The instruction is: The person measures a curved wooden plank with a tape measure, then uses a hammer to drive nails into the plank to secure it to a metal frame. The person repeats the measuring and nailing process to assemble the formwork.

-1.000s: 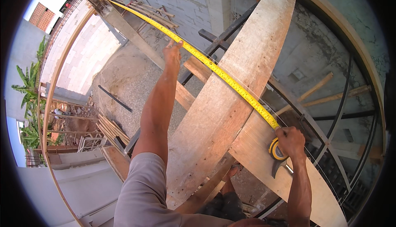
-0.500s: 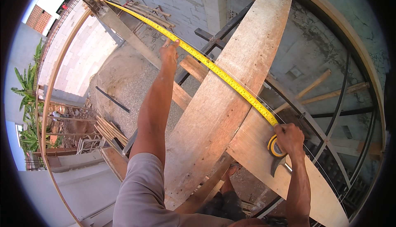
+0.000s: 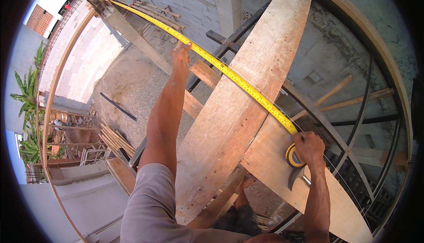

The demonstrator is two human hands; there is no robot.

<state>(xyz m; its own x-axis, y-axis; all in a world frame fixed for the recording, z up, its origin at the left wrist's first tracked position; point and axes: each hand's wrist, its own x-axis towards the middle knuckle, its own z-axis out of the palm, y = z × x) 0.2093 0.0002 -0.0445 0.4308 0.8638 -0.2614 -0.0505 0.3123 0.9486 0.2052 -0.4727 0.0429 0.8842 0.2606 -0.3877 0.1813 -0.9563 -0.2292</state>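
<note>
A yellow tape measure blade (image 3: 240,80) runs taut from the far upper left, across the plywood boards, to my right hand. My left hand (image 3: 180,54), arm stretched forward, pinches the near edge of the blade out beyond the plywood. My right hand (image 3: 310,148) grips the blade's near end beside its round yellow-and-black case (image 3: 293,155), over the nearer plywood sheet (image 3: 274,154). Under my right wrist lies what looks like a claw hammer (image 3: 295,176), its dark curved claw showing and the rest partly hidden by the forearm.
A long worn plywood board (image 3: 238,110) butts against the nearer sheet. A thin string (image 3: 338,172) runs along the right edge. Dark metal bars (image 3: 357,128) and a block wall stand right. Below left are a sand and gravel heap (image 3: 128,75) and stacked poles (image 3: 115,140).
The view has shifted very slightly. Both hands keep their hold on the tape measure, and nothing else has visibly moved.
</note>
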